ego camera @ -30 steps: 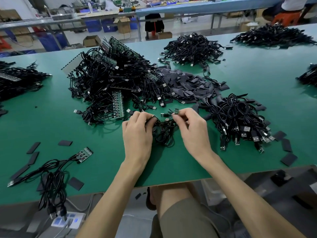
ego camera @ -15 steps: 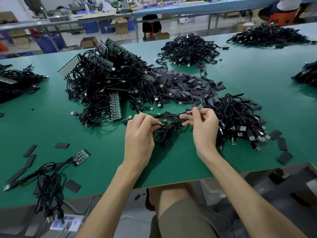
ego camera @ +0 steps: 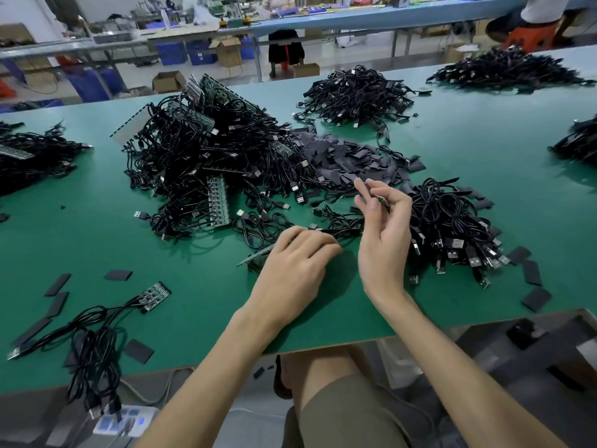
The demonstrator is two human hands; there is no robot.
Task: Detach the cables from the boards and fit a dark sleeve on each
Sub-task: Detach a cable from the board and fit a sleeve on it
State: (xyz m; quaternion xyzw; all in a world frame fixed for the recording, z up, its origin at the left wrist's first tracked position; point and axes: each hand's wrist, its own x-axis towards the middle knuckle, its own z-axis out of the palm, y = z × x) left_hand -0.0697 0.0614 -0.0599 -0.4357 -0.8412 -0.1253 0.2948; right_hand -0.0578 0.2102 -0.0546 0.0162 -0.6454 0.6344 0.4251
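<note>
The green table (ego camera: 484,163) carries six heaps of black cables. The largest, a tangle of cables still on green boards (ego camera: 206,163), lies beyond and to the left of the left hand (ego camera: 295,266). One heap of dark sleeves (ego camera: 349,156) sits just beyond the right hand (ego camera: 384,234), and a heap of loose cables (ego camera: 452,221) lies right beside that hand's outer side. The left hand lies palm down on the table, its fingers curled onto one black cable (ego camera: 347,233), and a green board strip (ego camera: 255,257) pokes out from under it. The right hand is lifted, its thumb and fingers pinching one small board (ego camera: 383,200). Three loose sleeves (ego camera: 531,273) lie well right of the right hand, and five flat sleeves (ego camera: 118,275) lie well left of the left hand.
</note>
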